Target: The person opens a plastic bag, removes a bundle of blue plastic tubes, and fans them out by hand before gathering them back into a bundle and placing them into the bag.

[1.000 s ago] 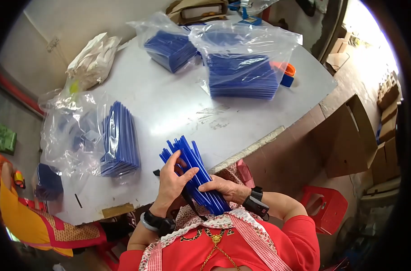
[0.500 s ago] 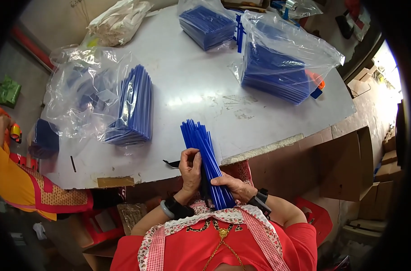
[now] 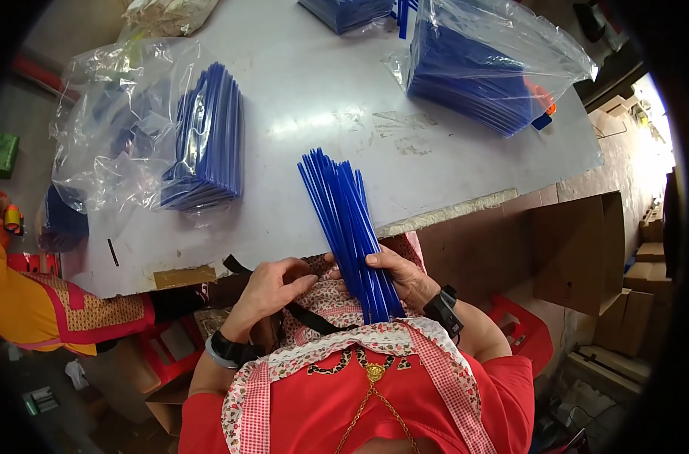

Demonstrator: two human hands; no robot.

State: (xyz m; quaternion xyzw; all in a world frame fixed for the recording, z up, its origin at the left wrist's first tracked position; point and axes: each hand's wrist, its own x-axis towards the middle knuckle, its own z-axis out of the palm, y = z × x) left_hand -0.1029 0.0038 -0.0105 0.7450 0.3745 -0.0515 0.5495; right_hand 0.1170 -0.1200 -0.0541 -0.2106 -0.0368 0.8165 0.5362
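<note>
Where the blue rods [image 3: 348, 227] ran down into our lap, their lower ends hid behind the apron's bib. Our right hand [image 3: 396, 274] gripped the bundle, its upper half lying on the grey table [image 3: 299, 98]; our left hand [image 3: 273, 286], loosely curled, held nothing. Since half a second earlier, that hand had let go. Clear bags [image 3: 496, 64] of blue sheets lay beyond.

Bright, even light; soft glare patches on the grey tabletop [image 3: 344, 91] and clear plastic bags [image 3: 106, 129]. Fisheye bends edges; black vignette rings the sharp frame.
</note>
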